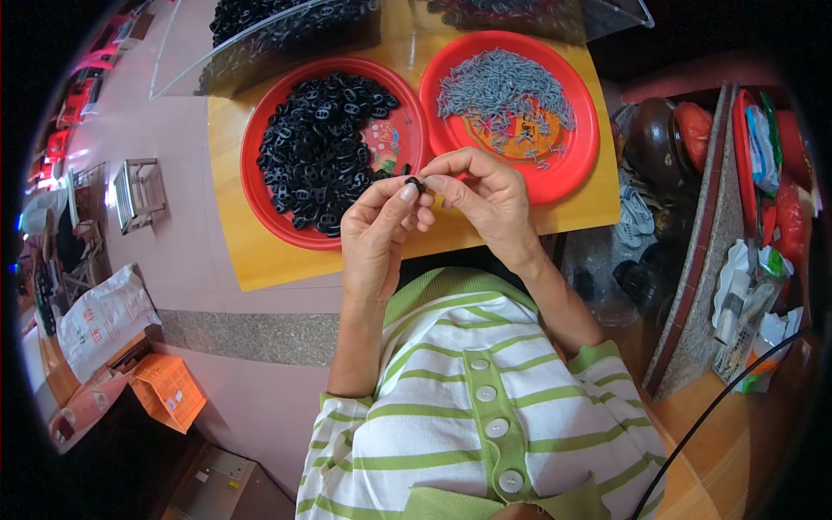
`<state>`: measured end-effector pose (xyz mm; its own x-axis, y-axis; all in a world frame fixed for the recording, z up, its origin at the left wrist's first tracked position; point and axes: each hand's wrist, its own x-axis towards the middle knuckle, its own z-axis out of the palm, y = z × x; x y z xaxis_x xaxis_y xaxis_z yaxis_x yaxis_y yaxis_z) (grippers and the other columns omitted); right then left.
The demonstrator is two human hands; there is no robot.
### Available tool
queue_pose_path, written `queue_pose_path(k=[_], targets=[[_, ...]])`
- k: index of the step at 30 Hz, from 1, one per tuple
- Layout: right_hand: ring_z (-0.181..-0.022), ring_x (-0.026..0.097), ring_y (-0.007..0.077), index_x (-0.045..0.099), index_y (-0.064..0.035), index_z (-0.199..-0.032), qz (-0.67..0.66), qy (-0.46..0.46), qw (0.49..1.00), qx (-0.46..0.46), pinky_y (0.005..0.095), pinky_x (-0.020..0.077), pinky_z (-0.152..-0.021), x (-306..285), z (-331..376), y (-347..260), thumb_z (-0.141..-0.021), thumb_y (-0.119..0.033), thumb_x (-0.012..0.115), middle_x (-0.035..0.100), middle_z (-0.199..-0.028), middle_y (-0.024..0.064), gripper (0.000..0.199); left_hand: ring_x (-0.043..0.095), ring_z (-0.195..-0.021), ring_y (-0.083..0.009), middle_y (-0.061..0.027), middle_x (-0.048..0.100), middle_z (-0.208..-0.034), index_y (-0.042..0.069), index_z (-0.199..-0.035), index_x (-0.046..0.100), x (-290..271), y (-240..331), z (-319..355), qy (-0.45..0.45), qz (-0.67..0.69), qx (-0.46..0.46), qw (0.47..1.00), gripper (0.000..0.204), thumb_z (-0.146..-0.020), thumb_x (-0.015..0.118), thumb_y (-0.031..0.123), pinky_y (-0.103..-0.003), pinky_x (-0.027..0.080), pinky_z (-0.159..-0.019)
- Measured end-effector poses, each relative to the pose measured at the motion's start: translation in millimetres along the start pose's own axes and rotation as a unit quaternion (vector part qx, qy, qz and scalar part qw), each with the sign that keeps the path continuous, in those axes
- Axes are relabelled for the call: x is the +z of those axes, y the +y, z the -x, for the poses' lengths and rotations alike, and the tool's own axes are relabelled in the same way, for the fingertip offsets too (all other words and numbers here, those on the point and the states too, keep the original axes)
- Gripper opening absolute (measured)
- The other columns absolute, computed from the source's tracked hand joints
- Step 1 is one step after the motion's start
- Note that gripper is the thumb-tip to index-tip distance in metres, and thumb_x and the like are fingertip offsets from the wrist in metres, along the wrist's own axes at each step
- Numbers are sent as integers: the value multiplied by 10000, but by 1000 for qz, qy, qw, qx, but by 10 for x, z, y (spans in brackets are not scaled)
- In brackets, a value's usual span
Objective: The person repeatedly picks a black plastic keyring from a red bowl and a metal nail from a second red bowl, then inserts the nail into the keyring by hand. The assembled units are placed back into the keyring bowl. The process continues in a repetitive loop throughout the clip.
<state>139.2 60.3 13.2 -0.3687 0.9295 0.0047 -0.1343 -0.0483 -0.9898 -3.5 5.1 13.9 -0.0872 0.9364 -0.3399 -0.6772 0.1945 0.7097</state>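
Note:
In front of my body both hands meet over the near rims of two red trays. My left hand pinches a small black plastic piece between thumb and fingertips. Against that piece press the thumb and forefinger of my right hand; whether they hold a pin too is hidden. The left red round tray carries a heap of black oval plastic pieces with holes. In the right red tray lie many thin grey metal pins or screws, too small to tell which.
Clear-walled bins of black pieces stand at the table's far side. The yellow wooden table ends just before my body. Shelving with a brown jar and bags stands right. A metal stool and white sack are left.

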Motion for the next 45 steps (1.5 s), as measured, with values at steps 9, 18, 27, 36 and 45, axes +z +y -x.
queue_pose_path(k=[9,18,27,36,45], targets=[[-723,620,83,624,9,-942,1,-14,1000,-10,227,507,-647,46,21,-21,-884,-66,606,653,-810,50,96,595,-673,-107,-88,653,-829,-42,-983,619,-25,-31,11,18,-55,20,998,139,-896,586,62,-207,469,-615],[-743,607,74,621,1,-978,-50,-17,998,34,215,499,-660,17,28,85,-894,-80,603,655,-829,38,119,595,-671,-103,-82,659,-836,-36,-984,618,-86,-16,-32,14,-57,7,998,134,-896,584,61,-202,467,-614],[-714,596,68,618,-1,-943,37,-37,998,20,225,492,-633,42,-40,29,-892,-100,608,655,-810,31,112,603,-689,-108,-93,661,-849,-42,-973,625,-98,45,6,10,-73,20,997,132,-888,595,54,-217,477,-631],[-706,602,66,618,4,-929,6,-32,999,35,217,499,-632,183,-9,63,-894,-102,607,651,-795,30,112,599,-675,-103,-92,665,-827,-39,-947,635,-163,20,53,39,-77,18,996,110,-878,601,39,-212,481,-625],[-727,627,172,616,0,-915,125,-87,988,-9,290,501,-646,292,-423,25,-852,-88,618,648,-816,82,108,571,-645,-73,-61,661,-805,-6,-919,640,-280,97,-5,86,-82,93,989,88,-866,622,61,-189,452,-596]])
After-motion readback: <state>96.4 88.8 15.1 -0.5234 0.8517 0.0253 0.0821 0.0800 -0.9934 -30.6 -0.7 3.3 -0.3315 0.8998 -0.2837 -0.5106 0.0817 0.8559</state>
